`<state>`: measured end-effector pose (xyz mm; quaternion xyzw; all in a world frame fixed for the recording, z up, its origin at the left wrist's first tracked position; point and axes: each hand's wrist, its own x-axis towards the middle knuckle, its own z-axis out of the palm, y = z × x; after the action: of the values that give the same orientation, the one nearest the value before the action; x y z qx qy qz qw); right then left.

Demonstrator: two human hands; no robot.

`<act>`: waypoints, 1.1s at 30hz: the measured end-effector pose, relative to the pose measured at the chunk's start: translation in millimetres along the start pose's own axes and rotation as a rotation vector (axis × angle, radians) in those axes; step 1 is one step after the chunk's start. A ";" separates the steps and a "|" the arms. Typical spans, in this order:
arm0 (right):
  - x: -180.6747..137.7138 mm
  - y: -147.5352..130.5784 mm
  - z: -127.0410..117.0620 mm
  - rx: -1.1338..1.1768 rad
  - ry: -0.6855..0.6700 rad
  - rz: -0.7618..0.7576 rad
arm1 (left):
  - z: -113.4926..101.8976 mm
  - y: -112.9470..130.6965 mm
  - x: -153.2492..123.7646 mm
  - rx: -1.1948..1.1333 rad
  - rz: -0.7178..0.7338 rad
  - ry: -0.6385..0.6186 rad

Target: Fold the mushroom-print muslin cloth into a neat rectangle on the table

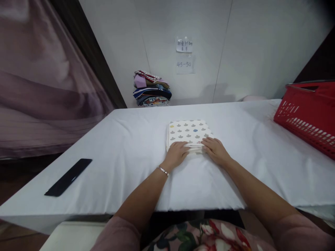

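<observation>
A folded white cloth (187, 131) with small grey, yellow and blue shapes lies in the middle of the white table (125, 146). My left hand (177, 154), with a bracelet on its wrist, rests on the cloth's near left corner, fingers curled over the edge. My right hand (215, 149) lies on the near right corner, fingers stretched flat on the fabric. Both hands press on the near edge of the folded cloth.
A stack of folded clothes (151, 89) stands at the table's far edge by the wall. A red plastic basket (309, 115) sits at the right. A flat black object (68, 176) lies near the front left. Two paper notes (184, 55) hang on the wall.
</observation>
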<state>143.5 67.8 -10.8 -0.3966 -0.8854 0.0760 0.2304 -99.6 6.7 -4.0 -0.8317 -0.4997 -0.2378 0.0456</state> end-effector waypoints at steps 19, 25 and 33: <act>24.5 3.7 -7.7 0.148 0.083 0.120 | -7.9 -1.0 -1.5 -0.012 -0.162 -0.020; 40.2 -2.6 -4.6 -0.051 -0.106 0.114 | -11.3 0.6 -3.9 -0.030 -0.185 -0.009; 47.4 5.7 -0.1 -0.099 -0.281 0.145 | -29.5 -5.7 32.1 -0.159 -0.491 0.000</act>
<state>119.9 106.5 4.1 -0.4555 -0.8807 0.1035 0.0785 -102.4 26.3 35.3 -0.6864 -0.6664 -0.2803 -0.0793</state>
